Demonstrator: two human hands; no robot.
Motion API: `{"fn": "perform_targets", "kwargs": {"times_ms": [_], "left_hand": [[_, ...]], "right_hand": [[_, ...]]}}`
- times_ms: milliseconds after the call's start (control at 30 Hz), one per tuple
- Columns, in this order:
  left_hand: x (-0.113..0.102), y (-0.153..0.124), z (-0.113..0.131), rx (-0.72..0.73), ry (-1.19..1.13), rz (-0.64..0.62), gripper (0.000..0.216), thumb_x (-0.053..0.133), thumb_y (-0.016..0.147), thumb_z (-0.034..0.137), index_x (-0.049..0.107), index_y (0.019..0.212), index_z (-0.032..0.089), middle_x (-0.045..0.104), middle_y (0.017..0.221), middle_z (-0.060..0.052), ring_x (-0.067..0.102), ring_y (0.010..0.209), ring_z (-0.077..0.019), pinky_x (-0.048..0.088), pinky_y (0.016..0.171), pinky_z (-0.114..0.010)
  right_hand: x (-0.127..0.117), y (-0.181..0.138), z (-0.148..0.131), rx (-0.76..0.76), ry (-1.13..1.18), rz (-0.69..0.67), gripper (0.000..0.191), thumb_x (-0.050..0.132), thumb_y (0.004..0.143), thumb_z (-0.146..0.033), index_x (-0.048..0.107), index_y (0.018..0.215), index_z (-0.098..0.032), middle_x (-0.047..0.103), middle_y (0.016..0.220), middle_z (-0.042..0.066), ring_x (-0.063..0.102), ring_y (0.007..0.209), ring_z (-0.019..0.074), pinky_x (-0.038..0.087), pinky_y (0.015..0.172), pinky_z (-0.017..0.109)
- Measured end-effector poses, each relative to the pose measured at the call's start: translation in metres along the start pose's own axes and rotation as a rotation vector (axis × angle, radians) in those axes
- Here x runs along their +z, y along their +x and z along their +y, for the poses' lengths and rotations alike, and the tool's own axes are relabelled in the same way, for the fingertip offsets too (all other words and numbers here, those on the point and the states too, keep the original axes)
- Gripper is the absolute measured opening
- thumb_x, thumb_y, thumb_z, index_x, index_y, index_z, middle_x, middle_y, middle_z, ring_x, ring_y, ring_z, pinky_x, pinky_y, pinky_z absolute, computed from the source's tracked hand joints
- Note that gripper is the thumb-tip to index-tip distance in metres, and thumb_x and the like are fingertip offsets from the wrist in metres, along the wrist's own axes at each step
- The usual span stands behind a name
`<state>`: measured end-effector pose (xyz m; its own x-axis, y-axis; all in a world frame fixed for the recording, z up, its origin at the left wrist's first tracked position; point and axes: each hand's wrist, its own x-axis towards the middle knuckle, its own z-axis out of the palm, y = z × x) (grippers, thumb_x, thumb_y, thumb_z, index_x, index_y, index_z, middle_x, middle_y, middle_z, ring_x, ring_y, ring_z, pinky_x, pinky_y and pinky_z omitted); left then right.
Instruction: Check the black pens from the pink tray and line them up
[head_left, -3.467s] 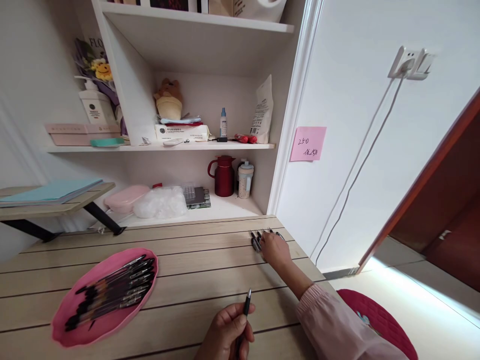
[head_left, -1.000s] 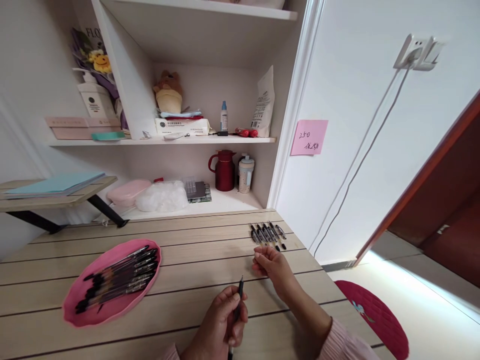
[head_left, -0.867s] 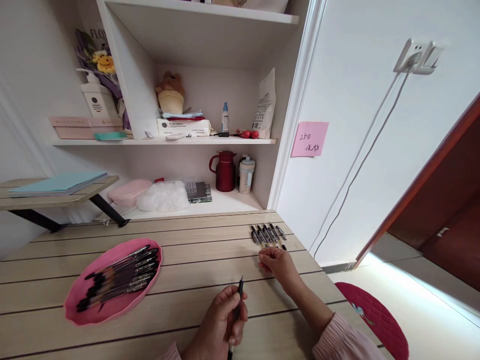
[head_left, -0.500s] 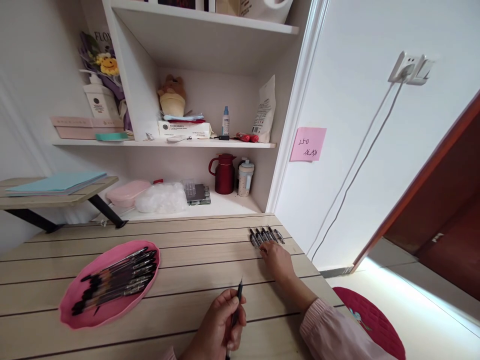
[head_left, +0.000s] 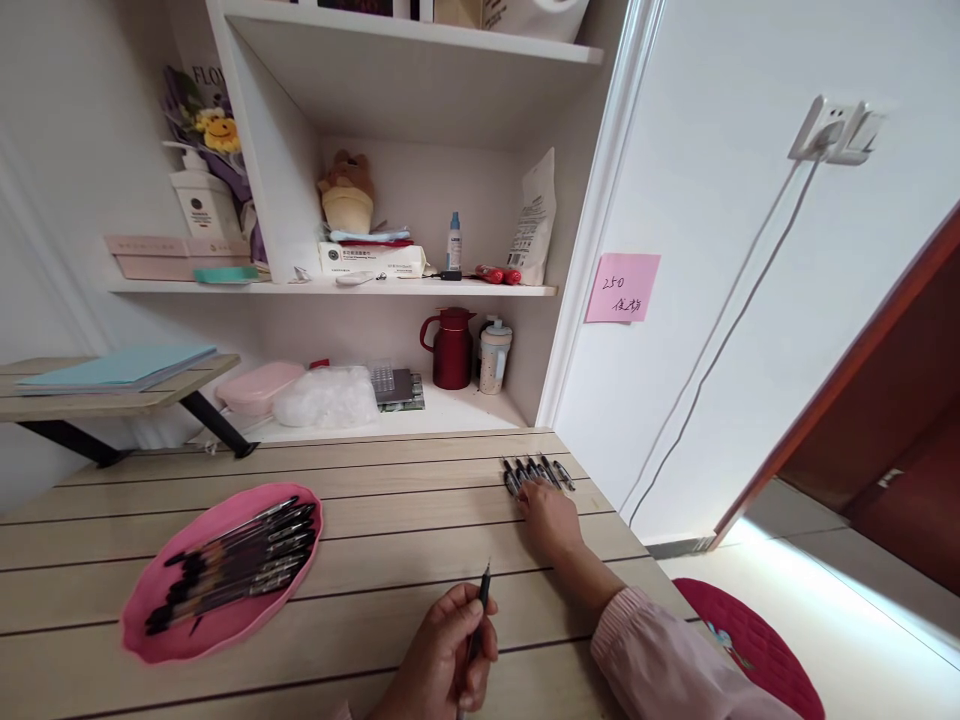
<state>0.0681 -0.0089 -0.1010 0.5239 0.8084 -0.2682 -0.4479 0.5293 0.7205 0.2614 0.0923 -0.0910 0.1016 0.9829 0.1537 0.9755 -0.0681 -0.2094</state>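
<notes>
**Black Pen (head_left: pixel 484 588) Was Pinched in Left Hand (head_left: pixel 444 645) While Row of Pens (head_left: pixel 533 469) Was Partly Covered by Right Hand (head_left: pixel 553 520)**

The black pen was gripped between the thumb and the curled fingers of the left hand, above the near part of the wooden table (head_left: pixel 382 512). It was held at a steep tilt, with its slim pointed end turned up and its lower end partly hidden by the hand.

The right hand was stretched forward to the row of pens, which was laid out on the table near its far right corner. The fingers were drawn together over the near ends of the row; whether a pen was pinched there cannot be told, since the fingertips were hidden. The forearm was covered by a pink sleeve (head_left: pixel 660 660).

To the left, well apart from both hands, a pink tray (head_left: pixel 247 622) was seen on the table. Many dark pens (head_left: pixel 244 565) were piled in it slantwise, their bodies laid roughly side by side.

Behind the table, a red jug (head_left: pixel 452 350) and a lidded cup (head_left: pixel 493 360) were stood side by side in the shelf unit (head_left: pixel 420 288). A pink note (head_left: pixel 621 290) was stuck to the wall, and a dark red cushion (head_left: pixel 739 640) was partly seen beyond the table's right edge.
</notes>
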Motion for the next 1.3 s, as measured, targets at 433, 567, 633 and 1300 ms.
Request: {"fn": "perform_targets", "kwargs": {"times_ms": [433, 567, 633, 1300], "left_hand": [[0.007, -0.003, 0.009, 0.243, -0.299, 0.202, 0.011, 0.067, 0.069, 0.015, 0.06, 0.078, 0.015, 0.064, 0.075, -0.003, 0.059, 0.064, -0.0094, 0.048, 0.063, -0.021], [0.004, -0.001, 0.014, 0.313, -0.363, 0.236, 0.009, 0.064, 0.07, 0.011, 0.061, 0.078, 0.015, 0.065, 0.082, -0.004, 0.062, 0.077, -0.0122, 0.049, 0.074, -0.023], [0.002, 0.0, 0.016, 0.33, -0.385, 0.275, 0.011, 0.064, 0.069, 0.008, 0.061, 0.077, 0.015, 0.066, 0.083, -0.004, 0.062, 0.08, -0.0124, 0.049, 0.077, -0.024], [-0.009, 0.004, 0.014, 0.223, -0.255, 0.254, 0.03, 0.06, 0.072, 0.031, 0.062, 0.099, 0.016, 0.065, 0.102, -0.012, 0.059, 0.1, -0.0238, 0.039, 0.092, -0.04]], "right_hand": [[-0.022, -0.057, -0.033, 0.008, 0.872, -0.359, 0.031, 0.039, 0.08, -0.04, 0.049, 0.059, -0.019, 0.055, 0.055, 0.001, 0.047, 0.046, 0.0118, 0.031, 0.046, 0.024], [-0.014, -0.101, -0.055, -0.02, 1.147, -0.59, 0.021, 0.056, 0.067, -0.035, 0.048, 0.057, -0.018, 0.048, 0.045, -0.005, 0.042, 0.039, 0.0077, 0.026, 0.04, 0.02], [-0.008, -0.113, -0.061, -0.012, 1.17, -0.516, 0.015, 0.058, 0.062, -0.023, 0.046, 0.054, -0.018, 0.044, 0.042, -0.007, 0.041, 0.039, 0.0064, 0.026, 0.039, 0.018], [0.004, -0.011, -0.021, 0.066, 0.123, 0.043, 0.019, 0.045, 0.077, -0.01, 0.059, 0.088, -0.013, 0.065, 0.088, 0.011, 0.057, 0.084, 0.0186, 0.033, 0.069, 0.025]]}}
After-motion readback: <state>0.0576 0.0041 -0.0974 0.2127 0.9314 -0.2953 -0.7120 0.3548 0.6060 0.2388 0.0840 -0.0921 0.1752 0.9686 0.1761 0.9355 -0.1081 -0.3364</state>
